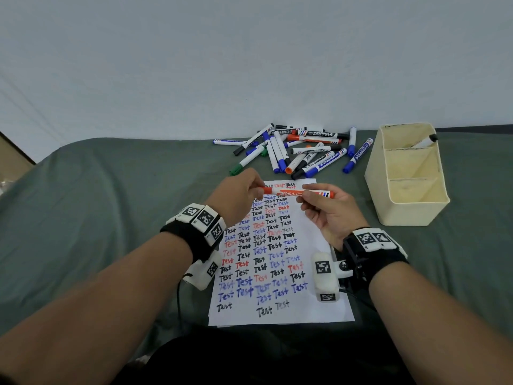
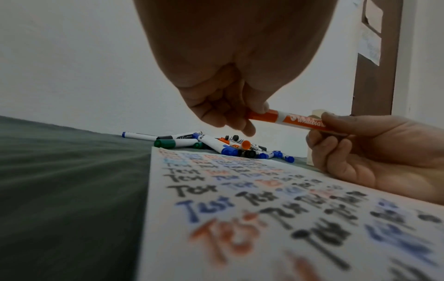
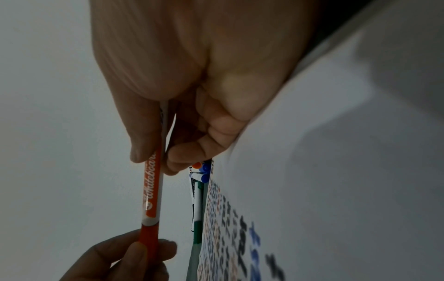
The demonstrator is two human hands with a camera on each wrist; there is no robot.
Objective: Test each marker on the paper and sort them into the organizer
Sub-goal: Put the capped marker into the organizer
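Midair over the paper (image 1: 280,273), inked with rows of "Test", an orange marker (image 2: 298,120) labelled "Whiteboard" is pinched at its cap by the left hand (image 1: 241,197) and gripped at its barrel by the right hand (image 1: 330,211).

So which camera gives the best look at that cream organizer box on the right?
The head view. It shows the whole cream organizer, its three compartments, and one black-capped marker in the far one. The left wrist view catches only a pale sliver of it behind the right hand. The right wrist view doesn't show it.
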